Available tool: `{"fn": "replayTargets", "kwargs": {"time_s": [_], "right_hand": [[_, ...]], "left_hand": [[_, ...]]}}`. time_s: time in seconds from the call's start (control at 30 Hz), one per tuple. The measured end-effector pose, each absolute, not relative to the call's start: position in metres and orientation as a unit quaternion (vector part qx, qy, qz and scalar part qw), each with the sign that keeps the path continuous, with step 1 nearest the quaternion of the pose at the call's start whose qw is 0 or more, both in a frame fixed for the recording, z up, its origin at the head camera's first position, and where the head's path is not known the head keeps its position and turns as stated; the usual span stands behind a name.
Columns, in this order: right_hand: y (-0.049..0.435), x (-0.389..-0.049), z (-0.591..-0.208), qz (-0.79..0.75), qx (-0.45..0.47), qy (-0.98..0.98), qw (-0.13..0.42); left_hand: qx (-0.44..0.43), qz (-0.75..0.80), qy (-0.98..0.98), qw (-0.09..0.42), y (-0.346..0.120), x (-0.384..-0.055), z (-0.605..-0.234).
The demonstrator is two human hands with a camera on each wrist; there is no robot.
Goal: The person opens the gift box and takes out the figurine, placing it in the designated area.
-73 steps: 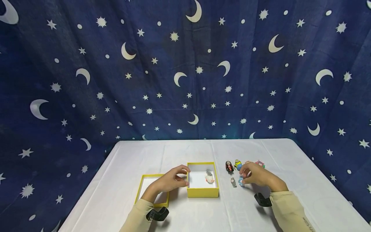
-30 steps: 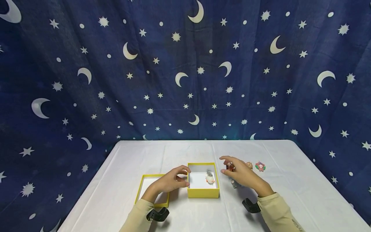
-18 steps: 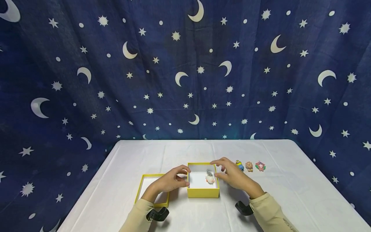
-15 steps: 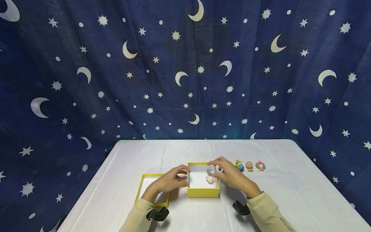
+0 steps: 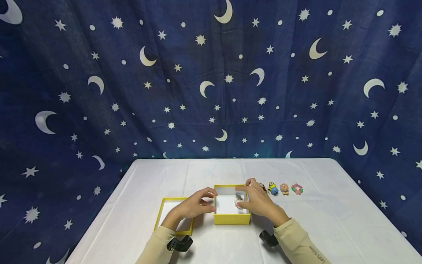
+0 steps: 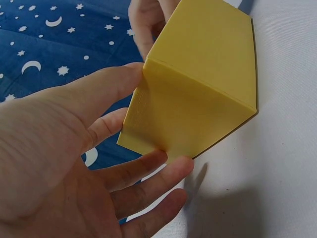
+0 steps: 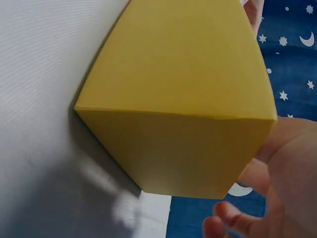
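The open yellow box (image 5: 232, 219) with a white inside stands on the table. My left hand (image 5: 195, 204) holds its left wall, thumb and forefinger at the rim; in the left wrist view other fingertips touch the yellow outer wall (image 6: 188, 109). My right hand (image 5: 260, 201) reaches over the right wall into the box, thumb and forefinger apart. Between them lies a small grey figurine (image 5: 239, 197); the thumb overlaps a whitish figurine with orange-pink parts (image 5: 236, 204). In the right wrist view, the right hand (image 7: 292, 163) is partly hidden behind the box.
Left of the box lies a matching yellow-rimmed lid (image 5: 162, 212), partly under the left hand. To the right stand a yellow-and-blue minion figurine (image 5: 272, 188), a brown lion-like figurine (image 5: 284, 189) and a pink-and-green figurine (image 5: 297, 189). A dark-haired doll (image 5: 262, 187) is mostly hidden.
My right hand has moved left from over the figurines into the box, thumb now over the whitish figurine. My left hand and the box have stayed put.
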State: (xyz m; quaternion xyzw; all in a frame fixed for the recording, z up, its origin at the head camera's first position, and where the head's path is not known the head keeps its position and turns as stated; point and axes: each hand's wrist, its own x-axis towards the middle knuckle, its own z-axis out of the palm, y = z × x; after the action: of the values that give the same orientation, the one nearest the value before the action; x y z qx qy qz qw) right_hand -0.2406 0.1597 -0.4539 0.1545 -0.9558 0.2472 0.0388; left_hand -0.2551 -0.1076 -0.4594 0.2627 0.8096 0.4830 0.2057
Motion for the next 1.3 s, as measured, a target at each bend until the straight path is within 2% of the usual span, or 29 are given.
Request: {"fn": "replayTargets", "kwargs": {"time_s": [0.63,1.03,1.3], "right_hand": [[0.152,-0.245,-0.445,0.213,0.097,-0.971,-0.056],[0.143,-0.243,-0.435,0.146,0.082,-0.985,-0.043],[0.143,-0.242,-0.438,0.155,0.082,-0.984,-0.028]], "left_hand": [[0.255,0.487,0.810,0.204,-0.110,-0.251,-0.459],[0.269,0.498,0.798,0.207,-0.109,-0.254,-0.462],[0.267,0.492,0.801,0.210,-0.109,-0.254,-0.461]]}}
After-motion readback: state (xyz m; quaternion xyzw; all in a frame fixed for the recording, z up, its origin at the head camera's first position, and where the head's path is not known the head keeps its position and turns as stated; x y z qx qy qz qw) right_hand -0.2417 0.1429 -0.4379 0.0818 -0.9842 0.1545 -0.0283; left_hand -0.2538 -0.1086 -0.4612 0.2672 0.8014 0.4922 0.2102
